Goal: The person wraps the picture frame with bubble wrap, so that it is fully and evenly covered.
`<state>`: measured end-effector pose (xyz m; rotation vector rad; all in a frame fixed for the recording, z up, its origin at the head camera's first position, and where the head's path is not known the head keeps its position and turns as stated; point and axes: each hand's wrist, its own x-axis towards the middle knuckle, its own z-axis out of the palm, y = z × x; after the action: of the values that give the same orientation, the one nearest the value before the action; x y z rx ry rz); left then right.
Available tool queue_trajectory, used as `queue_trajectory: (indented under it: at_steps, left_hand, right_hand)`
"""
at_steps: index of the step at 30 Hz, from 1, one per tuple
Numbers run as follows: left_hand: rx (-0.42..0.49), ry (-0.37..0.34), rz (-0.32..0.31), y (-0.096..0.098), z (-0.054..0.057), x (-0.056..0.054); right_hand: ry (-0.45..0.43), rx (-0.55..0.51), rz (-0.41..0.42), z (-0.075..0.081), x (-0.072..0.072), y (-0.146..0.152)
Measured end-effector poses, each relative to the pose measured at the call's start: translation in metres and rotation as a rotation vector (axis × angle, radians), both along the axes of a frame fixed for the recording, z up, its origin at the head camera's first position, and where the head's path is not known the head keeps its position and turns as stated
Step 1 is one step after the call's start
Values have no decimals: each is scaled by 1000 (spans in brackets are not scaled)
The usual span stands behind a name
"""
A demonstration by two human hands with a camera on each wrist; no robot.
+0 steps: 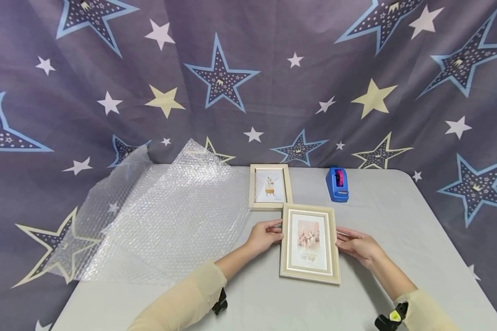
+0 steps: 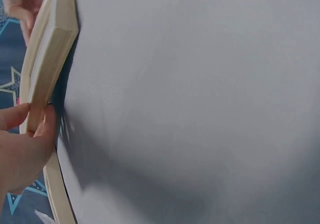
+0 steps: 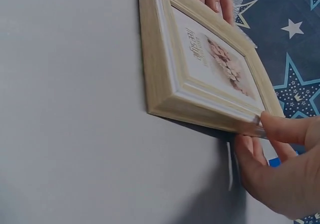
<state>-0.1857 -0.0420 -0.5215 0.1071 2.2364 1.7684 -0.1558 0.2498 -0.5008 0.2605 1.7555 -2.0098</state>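
As the left hand and right hand pinch opposite sides of the near picture frame, level, even support should keep its far-left corner from knocking the far frame.

Front frame: big line looks like "free style", first letters unclear; smaller line above it, unreadable. Same lettering sideways in right wrist view. Back frame: tiny text low right, unreadable. Yellow label on wrist camera: too small.
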Motion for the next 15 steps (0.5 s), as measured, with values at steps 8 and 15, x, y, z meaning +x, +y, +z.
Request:
queue_trajectory:
  at_steps: [8,15]
  left_hand:
    - [29,-80,6,-3,-1,-1]
    - [153,-196,56,-9,0,-5]
  right_hand:
    - [11,14,-21,-9,2,-5]
    - [-7,-51,-14,-10,1,-12]
